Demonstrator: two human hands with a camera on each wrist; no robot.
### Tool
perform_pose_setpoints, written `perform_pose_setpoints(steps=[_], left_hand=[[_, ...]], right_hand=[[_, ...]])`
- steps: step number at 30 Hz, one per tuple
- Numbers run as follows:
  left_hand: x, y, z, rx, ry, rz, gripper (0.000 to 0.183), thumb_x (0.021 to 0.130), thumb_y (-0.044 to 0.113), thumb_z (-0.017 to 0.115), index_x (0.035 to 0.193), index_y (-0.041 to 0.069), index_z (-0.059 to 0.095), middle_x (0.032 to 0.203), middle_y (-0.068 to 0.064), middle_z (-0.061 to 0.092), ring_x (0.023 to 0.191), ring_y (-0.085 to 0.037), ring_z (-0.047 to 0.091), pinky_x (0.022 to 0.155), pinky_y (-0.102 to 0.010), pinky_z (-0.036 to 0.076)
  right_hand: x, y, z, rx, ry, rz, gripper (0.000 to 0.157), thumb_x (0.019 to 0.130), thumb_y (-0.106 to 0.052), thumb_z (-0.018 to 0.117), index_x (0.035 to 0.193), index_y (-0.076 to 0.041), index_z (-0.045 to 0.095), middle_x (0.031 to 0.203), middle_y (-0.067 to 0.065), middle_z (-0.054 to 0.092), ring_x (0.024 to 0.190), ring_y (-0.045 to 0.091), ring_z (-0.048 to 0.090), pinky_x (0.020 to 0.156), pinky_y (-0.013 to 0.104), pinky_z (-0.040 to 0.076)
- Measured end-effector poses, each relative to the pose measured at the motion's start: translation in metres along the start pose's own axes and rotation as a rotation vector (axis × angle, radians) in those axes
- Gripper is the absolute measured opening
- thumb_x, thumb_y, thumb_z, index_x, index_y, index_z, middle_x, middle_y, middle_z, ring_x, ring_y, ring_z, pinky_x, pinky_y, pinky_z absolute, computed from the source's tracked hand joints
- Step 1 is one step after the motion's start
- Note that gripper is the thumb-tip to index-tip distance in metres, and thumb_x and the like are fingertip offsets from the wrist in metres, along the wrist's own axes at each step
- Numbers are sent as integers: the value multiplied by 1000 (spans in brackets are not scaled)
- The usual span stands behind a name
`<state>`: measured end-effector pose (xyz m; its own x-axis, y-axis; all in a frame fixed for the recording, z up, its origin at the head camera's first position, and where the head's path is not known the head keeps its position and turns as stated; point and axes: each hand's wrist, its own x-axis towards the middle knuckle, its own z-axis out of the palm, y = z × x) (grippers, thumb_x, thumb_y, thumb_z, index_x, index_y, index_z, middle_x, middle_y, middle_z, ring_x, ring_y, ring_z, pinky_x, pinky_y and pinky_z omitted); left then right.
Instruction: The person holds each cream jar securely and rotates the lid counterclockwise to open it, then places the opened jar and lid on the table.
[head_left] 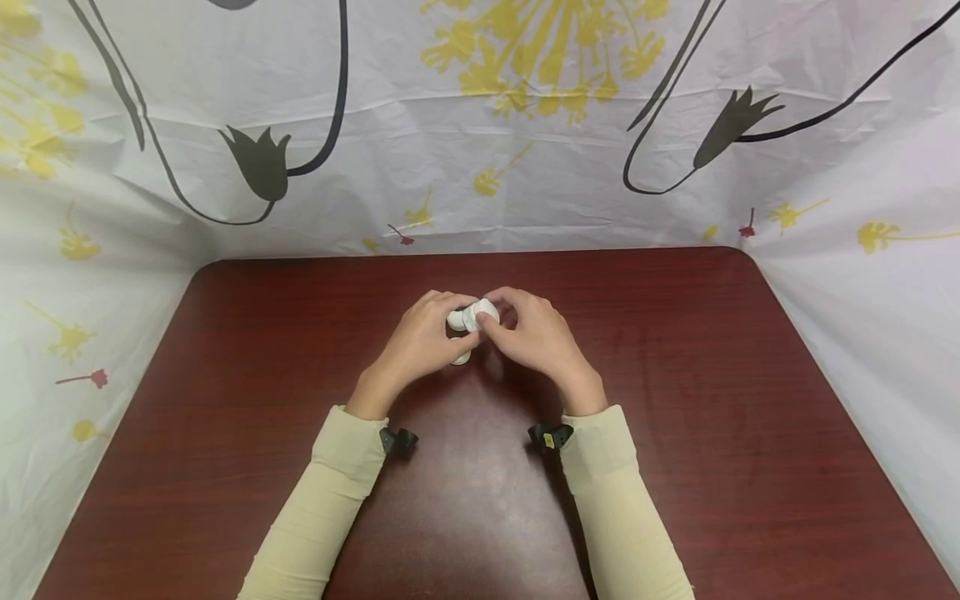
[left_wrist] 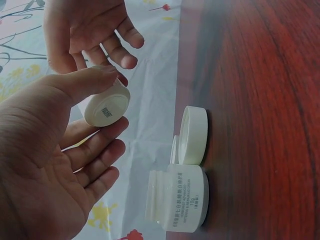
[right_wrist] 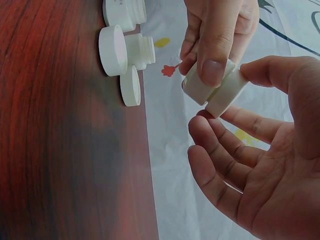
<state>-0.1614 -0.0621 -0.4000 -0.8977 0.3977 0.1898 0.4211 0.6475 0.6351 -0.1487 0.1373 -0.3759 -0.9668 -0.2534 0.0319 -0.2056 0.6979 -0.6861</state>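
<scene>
My left hand (head_left: 427, 335) grips a small white cream jar (right_wrist: 197, 91) between thumb and fingers, above the table. Its round base with dark print faces the left wrist view. On the jar's other end is a white lid (right_wrist: 227, 94), slightly askew to the body in the right wrist view. Thumb and fingertips of my right hand (head_left: 534, 333) pinch that lid's edge, its other fingers spread loosely. Below them stands a lidless white jar (left_wrist: 185, 197) with printed label and bare threaded neck. Beside it a white lid (left_wrist: 194, 135) lies on the table.
Another lidless jar (right_wrist: 141, 52) and a second loose lid (right_wrist: 130, 87) stand close by on the dark red wooden table (head_left: 262, 400). A white patterned cloth (head_left: 487, 192) hangs around the table's back and sides.
</scene>
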Motion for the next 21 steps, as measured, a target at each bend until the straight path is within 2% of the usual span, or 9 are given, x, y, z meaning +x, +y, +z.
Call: perform_pose_setpoints(steps=[15, 21], left_hand=[[0, -2, -1, -9, -19, -14, 38, 89, 25, 78, 126, 15, 75, 110, -3, 76, 107, -30, 63, 86, -40, 50], [0, -1, -1, -10, -26, -25, 38, 89, 26, 78, 126, 17, 75, 115, -2, 76, 112, -28, 63, 91, -42, 51]], right_hand=[[0, 0, 1, -24, -4, 1, 42, 98, -36, 69, 136, -17, 67, 104, 0, 76, 92, 17, 73, 82, 42, 55], [0, 0, 2, -10, 22, 22, 53, 96, -47, 71, 140, -18, 65, 111, 0, 77, 100, 17, 74, 87, 47, 55]])
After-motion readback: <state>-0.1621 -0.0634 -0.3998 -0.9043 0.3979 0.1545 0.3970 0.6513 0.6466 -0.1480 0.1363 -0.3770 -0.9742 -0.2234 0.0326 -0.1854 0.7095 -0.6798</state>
